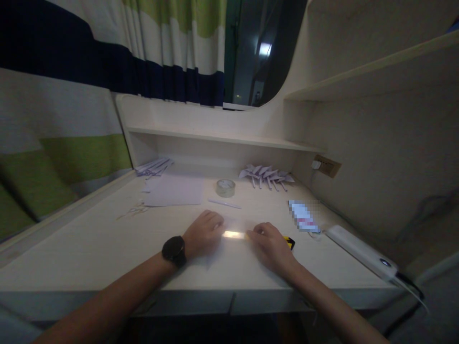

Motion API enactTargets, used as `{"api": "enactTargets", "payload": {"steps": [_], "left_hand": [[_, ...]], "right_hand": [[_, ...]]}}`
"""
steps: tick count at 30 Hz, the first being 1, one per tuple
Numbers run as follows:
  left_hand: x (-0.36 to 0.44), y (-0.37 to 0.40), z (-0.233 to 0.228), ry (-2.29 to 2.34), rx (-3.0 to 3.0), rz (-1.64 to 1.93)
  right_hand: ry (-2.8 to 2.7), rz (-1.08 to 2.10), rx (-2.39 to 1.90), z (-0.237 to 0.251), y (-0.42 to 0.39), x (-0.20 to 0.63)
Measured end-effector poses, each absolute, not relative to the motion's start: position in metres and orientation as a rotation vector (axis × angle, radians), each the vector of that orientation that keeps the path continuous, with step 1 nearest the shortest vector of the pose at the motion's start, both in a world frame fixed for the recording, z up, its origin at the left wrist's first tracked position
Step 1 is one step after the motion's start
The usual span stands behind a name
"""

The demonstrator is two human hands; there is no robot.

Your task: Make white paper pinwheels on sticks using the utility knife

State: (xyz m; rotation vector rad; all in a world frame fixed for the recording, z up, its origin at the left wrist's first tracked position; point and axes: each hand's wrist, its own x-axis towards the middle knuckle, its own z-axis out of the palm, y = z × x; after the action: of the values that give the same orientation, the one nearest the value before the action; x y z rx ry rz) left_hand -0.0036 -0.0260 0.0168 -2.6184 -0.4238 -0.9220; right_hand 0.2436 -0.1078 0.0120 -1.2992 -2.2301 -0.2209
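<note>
Above the front part of the desk, a narrow shiny strip (pixel 234 234) spans the gap between my two hands and reflects the light brightly; its exact kind cannot be made out. My left hand (pixel 204 234), with a black watch on the wrist, is closed at the strip's left end. Pinching the right end is my right hand (pixel 268 243), its fingers curled. A yellow and black object (pixel 289 242) shows partly from behind my right hand. Beyond the hands lie a thin white stick (pixel 224 203) and a roll of clear tape (pixel 225 188).
White paper sheets (pixel 175 188) lie at the back left, beside rolled paper sticks (pixel 154 167) and thin scraps (pixel 133 209). Several paper pinwheels (pixel 267 176) rest at the back right. A phone (pixel 304 216) and a white power strip (pixel 362 251) with cables are on the right.
</note>
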Motion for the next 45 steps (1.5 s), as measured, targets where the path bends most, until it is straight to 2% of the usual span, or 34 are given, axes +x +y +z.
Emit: {"api": "enactTargets", "payload": {"steps": [11, 22, 33, 45], "left_hand": [[0.002, -0.026, 0.03, -0.661, -2.757, -1.136], [0.02, -0.017, 0.052, -0.965, -3.036, -1.024], [0.017, -0.01, 0.023, -0.988, -2.992, -1.32], [0.019, -0.016, 0.012, -1.043, -2.951, -1.366]], "right_hand": [[-2.238, -0.163, -1.373, 0.017, -0.099, 0.246], [-2.224, -0.011, -1.393, 0.016, -0.099, 0.259], [-2.289, 0.094, -1.41, 0.02, -0.098, 0.263], [-2.304, 0.189, -1.334, 0.022, -0.103, 0.254]]}}
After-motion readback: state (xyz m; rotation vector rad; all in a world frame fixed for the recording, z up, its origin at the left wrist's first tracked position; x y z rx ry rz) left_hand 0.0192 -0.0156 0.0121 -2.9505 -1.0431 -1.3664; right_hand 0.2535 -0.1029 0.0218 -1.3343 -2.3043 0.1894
